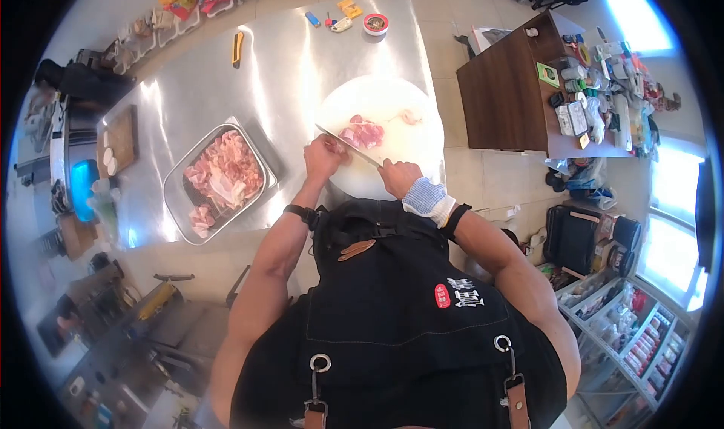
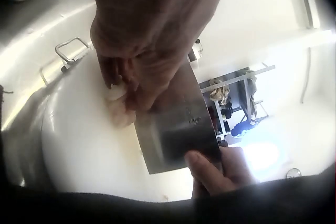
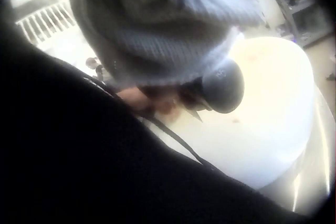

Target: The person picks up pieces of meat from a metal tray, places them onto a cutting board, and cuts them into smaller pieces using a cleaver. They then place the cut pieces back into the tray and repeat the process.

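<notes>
Plainly, the left hand [image 1: 325,159] pinches 1 meat piece [image 2: 121,111] while the right hand [image 1: 400,178] grips 1 cleaver [image 2: 176,132].

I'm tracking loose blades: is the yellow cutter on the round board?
No, the yellow cutter lies on the metal table, away from the round board.

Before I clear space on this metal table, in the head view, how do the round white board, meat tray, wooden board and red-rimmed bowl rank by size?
Largest to smallest:
Round white board
Meat tray
Wooden board
Red-rimmed bowl
</notes>
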The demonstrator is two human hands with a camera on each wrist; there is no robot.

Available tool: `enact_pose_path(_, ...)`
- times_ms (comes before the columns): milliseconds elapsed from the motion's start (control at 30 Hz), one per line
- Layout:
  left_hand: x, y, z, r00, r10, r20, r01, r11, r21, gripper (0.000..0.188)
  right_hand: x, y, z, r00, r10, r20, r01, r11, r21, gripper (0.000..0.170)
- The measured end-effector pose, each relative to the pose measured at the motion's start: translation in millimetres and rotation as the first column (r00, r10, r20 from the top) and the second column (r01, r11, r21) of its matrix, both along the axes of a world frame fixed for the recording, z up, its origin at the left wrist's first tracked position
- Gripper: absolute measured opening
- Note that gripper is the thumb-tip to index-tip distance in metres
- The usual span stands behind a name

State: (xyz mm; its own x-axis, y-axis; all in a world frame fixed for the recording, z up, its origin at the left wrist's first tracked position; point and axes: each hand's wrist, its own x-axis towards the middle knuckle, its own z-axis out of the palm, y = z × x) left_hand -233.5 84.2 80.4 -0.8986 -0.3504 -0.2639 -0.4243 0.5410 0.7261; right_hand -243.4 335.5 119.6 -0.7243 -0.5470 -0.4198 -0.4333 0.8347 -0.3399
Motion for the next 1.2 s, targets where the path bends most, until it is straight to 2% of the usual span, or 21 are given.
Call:
enact_pose_path(100, -1, 2, 6, 0.993, -0.101, 0.06, 0.103, 0.994, -0.025, 0.035, -6, -17, -9, 0.999, -0.011, -0.044, 0.009, 0.999, -0.036, 0.04)
enact_pose_path(200, -5, 7, 8, 0.96, -0.174, 0.219, 0.181, 0.983, -0.011, 0.04, -15, -31, -8, 0.998, -0.001, -0.057, -0.001, 0.999, -0.04, 0.04)
enact_pose_path(300, -6, 6, 4, 0.968, -0.197, 0.158, 0.194, 0.98, 0.032, 0.037, -20, -31, -8, 0.998, -0.03, -0.06, 0.027, 0.999, -0.042, 0.041)
enact_pose_path(400, -2, -1, 15, 0.994, -0.1, 0.052, 0.082, 0.958, 0.276, 0.028, -22, -24, -6, 0.998, -0.027, -0.064, 0.024, 0.998, -0.053, 0.041)
enact_pose_path(500, -2, -4, 29, 0.999, -0.027, -0.023, 0.035, 0.813, 0.582, 0.023, -22, -14, -7, 0.998, -0.047, -0.047, 0.046, 0.999, -0.024, 0.04)
enact_pose_path(600, -1, 2, 17, 0.986, 0.091, -0.139, 0.04, 0.685, 0.727, 0.027, -22, -2, -11, 0.992, -0.082, -0.094, 0.079, 0.996, -0.034, 0.038)
enact_pose_path(700, 8, -3, -24, 0.993, 0.039, -0.109, 0.014, 0.894, 0.447, 0.035, -22, 6, -2, 0.991, -0.092, -0.101, 0.087, 0.995, -0.053, 0.037)
enact_pose_path(767, 22, -5, -26, 0.996, 0.019, -0.09, 0.005, 0.966, 0.26, 0.037, -18, 8, 8, 0.993, -0.079, -0.092, 0.075, 0.996, -0.046, 0.037)
enact_pose_path(833, 30, -7, -8, 0.997, 0.002, -0.073, 0.006, 0.994, 0.109, 0.042, -19, 11, 19, 0.993, -0.075, -0.088, 0.07, 0.996, -0.054, 0.037)
enact_pose_path(933, 39, -13, 7, 0.999, -0.037, -0.004, 0.037, 0.999, 0.04, 0.04, -8, 18, 33, 0.996, -0.059, -0.068, 0.055, 0.997, -0.059, 0.037)
enact_pose_path(1033, 45, -19, 1, 0.979, -0.132, -0.159, 0.104, 0.979, -0.173, 0.037, 4, 27, 36, 0.998, 0.006, -0.057, -0.009, 0.999, -0.054, 0.038)
enact_pose_path(1133, 39, -14, 9, 0.96, -0.158, -0.233, 0.16, 0.987, -0.007, 0.03, 8, 32, 34, 0.996, 0.057, -0.068, -0.061, 0.996, -0.06, 0.039)
enact_pose_path(1200, 37, -9, 3, 0.943, -0.172, -0.285, 0.177, 0.984, -0.007, 0.027, 7, 32, 35, 0.995, 0.082, -0.057, -0.085, 0.995, -0.043, 0.039)
